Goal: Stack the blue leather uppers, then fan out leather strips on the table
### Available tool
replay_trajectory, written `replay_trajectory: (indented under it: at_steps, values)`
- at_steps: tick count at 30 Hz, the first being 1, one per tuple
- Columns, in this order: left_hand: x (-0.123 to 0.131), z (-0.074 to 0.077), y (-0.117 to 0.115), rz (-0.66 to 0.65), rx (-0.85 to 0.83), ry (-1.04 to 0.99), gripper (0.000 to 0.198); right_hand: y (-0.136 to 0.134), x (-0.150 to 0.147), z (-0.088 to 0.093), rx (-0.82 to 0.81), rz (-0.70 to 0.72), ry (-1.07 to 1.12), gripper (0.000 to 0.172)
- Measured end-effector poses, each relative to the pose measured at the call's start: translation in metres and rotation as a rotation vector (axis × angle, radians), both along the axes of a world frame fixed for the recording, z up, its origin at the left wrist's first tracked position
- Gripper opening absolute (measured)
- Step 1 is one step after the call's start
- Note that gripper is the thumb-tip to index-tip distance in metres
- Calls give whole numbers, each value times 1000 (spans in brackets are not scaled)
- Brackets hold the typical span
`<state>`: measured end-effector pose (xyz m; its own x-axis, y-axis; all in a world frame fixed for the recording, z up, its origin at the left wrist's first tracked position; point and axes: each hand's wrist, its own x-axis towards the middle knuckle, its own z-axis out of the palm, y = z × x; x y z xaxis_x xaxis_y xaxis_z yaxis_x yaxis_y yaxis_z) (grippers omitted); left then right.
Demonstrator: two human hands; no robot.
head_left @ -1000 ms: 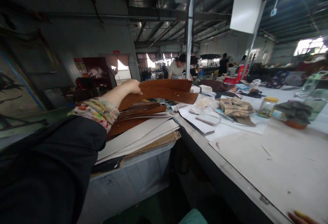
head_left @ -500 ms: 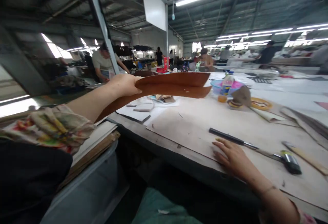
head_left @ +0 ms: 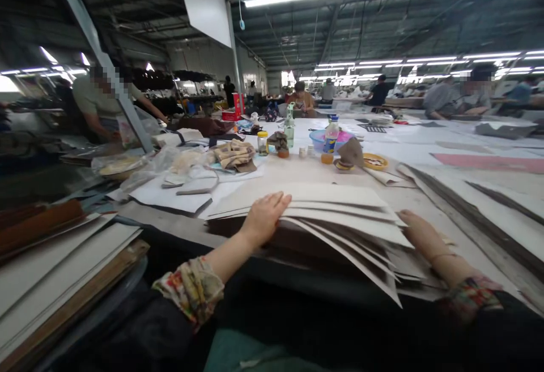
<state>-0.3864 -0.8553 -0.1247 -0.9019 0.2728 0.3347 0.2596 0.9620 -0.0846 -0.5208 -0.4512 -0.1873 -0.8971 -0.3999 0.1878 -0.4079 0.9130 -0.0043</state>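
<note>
My left hand [head_left: 266,216] is closed on the near edge of several layered leather sheets [head_left: 340,195], thumb and fingers pinching them. Their upper faces are off-white and their undersides dark brown. Raised along the near side, the sheets bow and fan out, their right ends drooping past the table edge. At their right edge is my right hand [head_left: 420,239]; its fingers are mostly hidden by the sheets, so their grip does not show. Below the sheets lies the pale work table [head_left: 250,176].
To my left, brown leather [head_left: 40,227] and pale boards [head_left: 76,273] lie stacked. Across the table stand a clear bottle [head_left: 289,128], a yellow-lidded jar [head_left: 262,144], a blue basin [head_left: 317,138] and a yellow dish [head_left: 376,161]. A co-worker [head_left: 104,100] stands at the left.
The brown leather has left my left hand and brown leather now lies on the left stack. My left hand has moved right onto pale sheets now over the table. The hammer is no longer visible.
</note>
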Motion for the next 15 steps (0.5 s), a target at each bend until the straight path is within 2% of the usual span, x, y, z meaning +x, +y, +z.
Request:
replay_trajectory:
  at_steps: [2, 3, 5, 7, 9, 11, 13, 15]
  values:
    - [5, -30, 3, 9, -16, -135, 67, 13, -14, 6, -11, -14, -23, 39]
    - [8, -38, 3, -3, -3, -172, 69, 18, -21, 13, -19, -32, -33, 40]
    - [11, -44, 0, -53, 41, -239, 75, 20, -31, 33, -41, -49, -46, 43]
    - [13, -42, -3, -128, 96, -295, 80, 5, -35, 59, -71, -19, -52, 45]
    - [14, -41, -3, -177, 142, -291, 77, -29, -33, 84, -107, 52, -82, 46]
    - [16, -45, -2, -193, 170, -221, 68, -77, -25, 100, -155, 156, -180, 46]
    - [17, -55, 0, -195, 180, -143, 63, -126, -15, 103, -221, 245, -278, 44]
    - [18, -63, 1, -197, 183, -98, 64, -168, -6, 96, -278, 265, -314, 42]
